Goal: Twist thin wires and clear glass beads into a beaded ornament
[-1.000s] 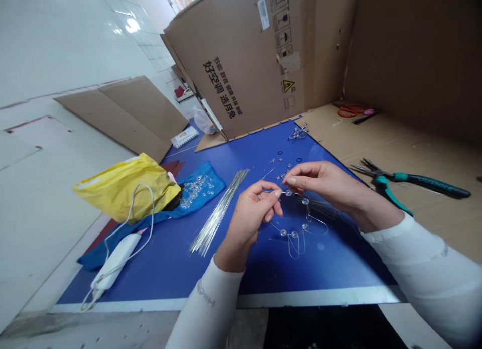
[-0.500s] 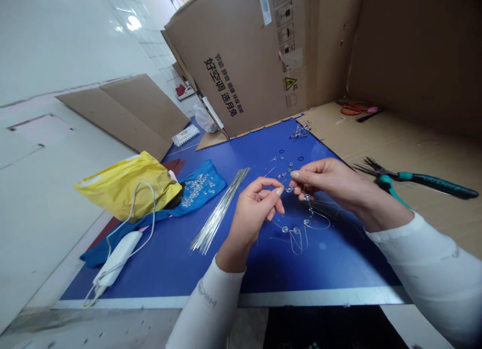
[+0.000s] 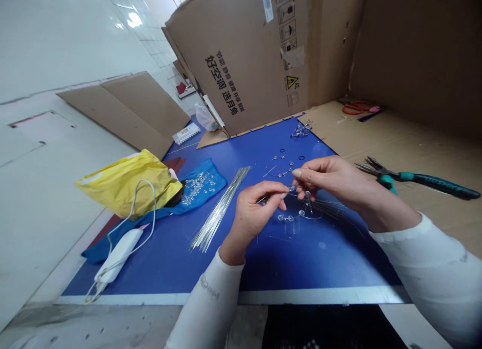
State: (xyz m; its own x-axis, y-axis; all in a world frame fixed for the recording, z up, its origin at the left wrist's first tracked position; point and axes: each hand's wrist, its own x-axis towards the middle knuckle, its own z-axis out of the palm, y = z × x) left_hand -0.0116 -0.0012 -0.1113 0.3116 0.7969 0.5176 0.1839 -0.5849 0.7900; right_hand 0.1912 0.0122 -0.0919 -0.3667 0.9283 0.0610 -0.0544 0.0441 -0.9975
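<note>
Pinched fingers of my left hand [image 3: 256,211] hold a thin wire strung with clear beads. My right hand [image 3: 324,178] grips the same beaded wire [image 3: 302,213] a little to the right, thumb against forefinger. A clear bead sits between the two sets of fingertips, and several more hang below in loose wire loops over the blue table [image 3: 324,268]. Behind my hands a second curved strand of beads [image 3: 284,173] lies on the table. To the left rests a bundle of straight silvery wires [image 3: 222,208].
Loose clear beads [image 3: 198,188] lie on a blue cloth [image 3: 216,174] beside a yellow bag [image 3: 130,183]. A white power strip [image 3: 118,256] with its cord is nearer. Pliers [image 3: 425,180] and orange-handled scissors [image 3: 356,107] lie on cardboard at right. A cardboard box [image 3: 256,63] stands behind.
My left hand has moved slightly right, closer to my right fingertips. The hanging beads and wire loops have shifted up and a little left.
</note>
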